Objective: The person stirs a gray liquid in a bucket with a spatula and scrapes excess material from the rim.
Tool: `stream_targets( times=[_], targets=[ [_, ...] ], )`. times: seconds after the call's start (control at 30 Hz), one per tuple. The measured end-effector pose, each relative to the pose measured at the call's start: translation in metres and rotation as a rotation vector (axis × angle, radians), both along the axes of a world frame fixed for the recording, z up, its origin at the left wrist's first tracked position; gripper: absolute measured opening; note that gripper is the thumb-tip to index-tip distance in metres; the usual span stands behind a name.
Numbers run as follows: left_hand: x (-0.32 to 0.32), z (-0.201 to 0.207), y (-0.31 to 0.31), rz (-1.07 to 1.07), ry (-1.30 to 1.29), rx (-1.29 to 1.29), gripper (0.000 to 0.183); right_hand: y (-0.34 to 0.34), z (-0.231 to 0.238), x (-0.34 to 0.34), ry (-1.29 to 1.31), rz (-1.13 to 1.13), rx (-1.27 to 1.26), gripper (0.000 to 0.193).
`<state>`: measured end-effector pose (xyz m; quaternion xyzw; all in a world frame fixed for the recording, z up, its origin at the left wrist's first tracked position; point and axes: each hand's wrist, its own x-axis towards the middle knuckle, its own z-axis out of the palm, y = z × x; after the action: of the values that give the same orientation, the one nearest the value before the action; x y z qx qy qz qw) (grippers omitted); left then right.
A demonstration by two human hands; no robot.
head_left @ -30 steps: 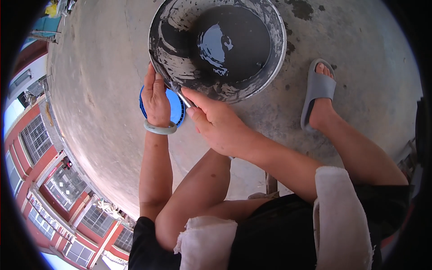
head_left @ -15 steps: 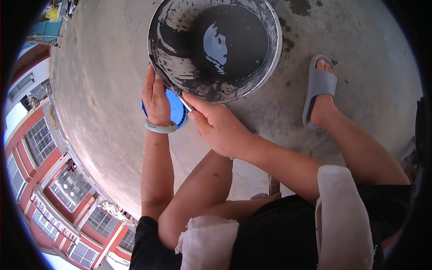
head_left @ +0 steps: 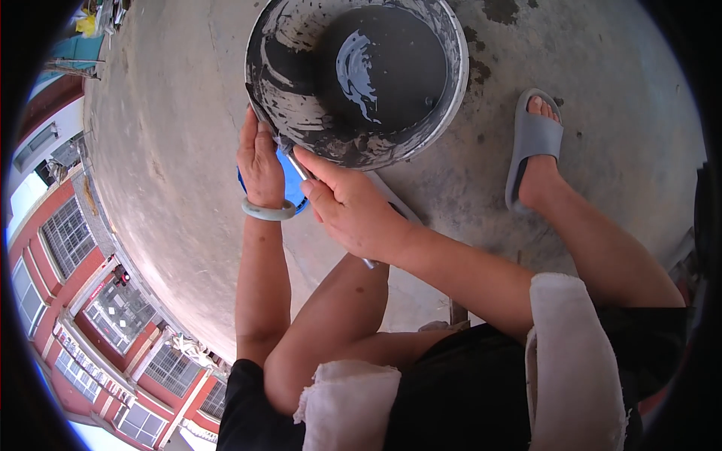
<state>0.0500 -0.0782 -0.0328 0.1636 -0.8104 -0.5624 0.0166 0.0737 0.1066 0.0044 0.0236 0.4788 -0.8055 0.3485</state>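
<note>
A large round bucket (head_left: 456, 94), smeared dark inside, holds grey liquid slurry (head_left: 406, 75) with a pale reflection on its surface. My left hand (head_left: 260, 165), wearing a pale bangle, grips the bucket's near left edge with its fingers close together; part of the grip is hidden. My right hand (head_left: 353, 207) is closed around a slim metal-handled tool (head_left: 299, 167). The tool's dark, slurry-coated end lies along the bucket's rim, beside my left fingers. Its exact kind is unclear. The handle's lower end sticks out under my right hand.
A blue round object (head_left: 292, 184) sits on the concrete floor (head_left: 180, 188), partly behind my hands. My right foot in a grey slide sandal (head_left: 540, 135) stands right of the bucket. Wet stains (head_left: 500, 10) mark the floor. Red buildings (head_left: 113, 316) line the left.
My right hand and the tool have shifted slightly left and up along the rim. The bucket has moved a little left, and the reflection in the slurry has changed shape.
</note>
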Motion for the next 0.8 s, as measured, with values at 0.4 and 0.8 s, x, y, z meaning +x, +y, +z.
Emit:
stream_targets(
  times=[0.4,0.8],
  targets=[
    [0.001,0.002,0.000,0.011,-0.027,0.041,0.040,-0.012,-0.009,0.001,0.117,-0.068,0.060,0.043],
    [0.004,-0.002,-0.005,0.009,-0.052,0.021,0.041,-0.028,-0.018,0.001,0.253,-0.186,0.127,0.045]
  ],
)
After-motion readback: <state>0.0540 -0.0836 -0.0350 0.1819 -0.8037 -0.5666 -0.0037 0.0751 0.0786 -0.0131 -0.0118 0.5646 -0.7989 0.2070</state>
